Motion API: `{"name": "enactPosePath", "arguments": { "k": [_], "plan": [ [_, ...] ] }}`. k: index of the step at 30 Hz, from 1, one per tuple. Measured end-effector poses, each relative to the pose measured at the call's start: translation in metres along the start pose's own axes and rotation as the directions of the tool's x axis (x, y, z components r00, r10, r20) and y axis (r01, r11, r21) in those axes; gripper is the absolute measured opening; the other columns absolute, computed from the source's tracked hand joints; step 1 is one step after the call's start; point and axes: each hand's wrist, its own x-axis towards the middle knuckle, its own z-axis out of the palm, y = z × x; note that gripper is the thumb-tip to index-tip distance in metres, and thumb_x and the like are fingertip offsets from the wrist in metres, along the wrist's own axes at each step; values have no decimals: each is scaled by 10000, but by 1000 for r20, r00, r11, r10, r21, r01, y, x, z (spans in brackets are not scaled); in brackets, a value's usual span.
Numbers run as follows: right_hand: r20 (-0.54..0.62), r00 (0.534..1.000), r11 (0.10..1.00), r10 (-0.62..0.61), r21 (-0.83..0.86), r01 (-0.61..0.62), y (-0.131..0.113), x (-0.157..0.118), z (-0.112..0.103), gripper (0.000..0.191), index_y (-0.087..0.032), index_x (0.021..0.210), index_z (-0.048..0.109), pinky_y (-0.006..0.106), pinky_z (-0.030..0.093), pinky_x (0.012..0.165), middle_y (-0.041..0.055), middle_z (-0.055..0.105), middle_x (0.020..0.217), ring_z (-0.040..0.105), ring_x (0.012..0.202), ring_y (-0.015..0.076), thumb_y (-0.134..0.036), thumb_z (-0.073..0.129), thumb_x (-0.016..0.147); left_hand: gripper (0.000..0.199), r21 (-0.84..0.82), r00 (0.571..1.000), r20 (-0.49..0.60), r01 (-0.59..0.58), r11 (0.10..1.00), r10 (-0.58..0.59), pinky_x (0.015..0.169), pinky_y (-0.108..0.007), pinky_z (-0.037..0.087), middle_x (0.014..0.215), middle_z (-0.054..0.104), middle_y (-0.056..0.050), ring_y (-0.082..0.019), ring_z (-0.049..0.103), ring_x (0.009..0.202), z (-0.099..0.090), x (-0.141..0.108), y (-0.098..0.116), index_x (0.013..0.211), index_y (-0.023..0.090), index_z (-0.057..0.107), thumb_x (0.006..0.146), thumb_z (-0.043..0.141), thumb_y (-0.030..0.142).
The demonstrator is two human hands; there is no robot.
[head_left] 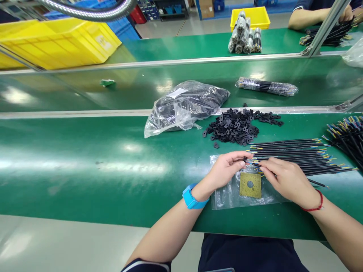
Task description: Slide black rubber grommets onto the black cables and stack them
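My right hand [285,176] is closed on a black cable [318,183], whose rear end shows under my wrist side and whose stripped front end points at my left hand. My left hand [227,169] pinches a small black plastic piece [245,159] at the coloured wire ends; the fingers partly hide it. Below the hands, a yellow square pad with a round hole [246,185] lies on a clear plastic bag [227,198]. Just beyond my right hand lies a row of black cables [286,151] with bared coloured wires. A pile of small black plastic pieces [234,126] sits beyond my left hand.
A clear bag of black parts [190,104] lies behind the pile, across a metal rail [113,113]. More cables [351,138] are heaped at right. Wrapped cable bundles [266,87] and yellow bins [62,41] stand farther back. Another person's arm [309,18] is at top right.
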Motion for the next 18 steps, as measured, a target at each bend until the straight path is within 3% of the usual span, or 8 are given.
{"name": "enactPosePath", "arguments": {
  "k": [4, 6, 8, 11, 15, 18],
  "plan": [
    [29, 999, 998, 22, 60, -23, 1, 1, 0, 267, -199, 994, 648, 264, 473, 660, 41, 670, 849, 623, 742, 150, -247, 392, 936, 278, 248, 999, 30, -37, 968, 30, 947, -364, 457, 1086, 688, -53, -196, 617, 1026, 0, -3, 2, 1041, 217, 682, 803, 557, 145],
    [22, 999, 992, 27, 124, -30, 0, 1, 0, 262, -206, 992, 644, 267, 482, 691, 42, 675, 878, 629, 779, 151, -243, 391, 939, 283, 163, 999, 41, 4, 987, -10, 913, -364, 481, 1104, 678, -65, -191, 637, 981, 2, -3, 1, 1067, 211, 658, 809, 558, 157],
    [12, 1000, 984, 19, 175, -20, -1, 2, 0, 259, -208, 981, 643, 269, 488, 692, 40, 674, 872, 629, 779, 149, -236, 389, 938, 304, -62, 996, 62, 63, 996, -59, 835, -339, 519, 1093, 673, -85, -172, 664, 887, 6, -3, -2, 1102, 196, 605, 799, 590, 179],
    [-9, 1000, 976, -10, 217, 12, -2, 4, 1, 243, -201, 979, 637, 267, 492, 672, 36, 660, 832, 619, 745, 144, -237, 402, 933, 280, -325, 994, 62, 107, 940, -92, 761, -298, 534, 1028, 676, -88, -147, 668, 798, 11, -2, -4, 996, 174, 561, 748, 680, 227],
    [-70, 997, 978, -43, 199, 56, -1, 4, 1, 220, -198, 1004, 623, 265, 492, 695, 43, 655, 856, 608, 757, 139, -229, 418, 929, 247, -287, 995, -63, 58, 956, -79, 690, -246, 515, 920, 647, -38, -100, 611, 714, 12, -1, -1, 788, 150, 572, 668, 754, 267],
    [-111, 990, 993, -84, 71, 92, 0, 2, 2, 238, -178, 986, 628, 272, 479, 687, 59, 652, 835, 602, 733, 147, -230, 400, 938, 230, -211, 994, -55, 82, 974, -96, 611, -234, 489, 720, 595, 10, -82, 563, 592, 10, -1, 1, 794, 150, 582, 680, 737, 276]
  ]
}}
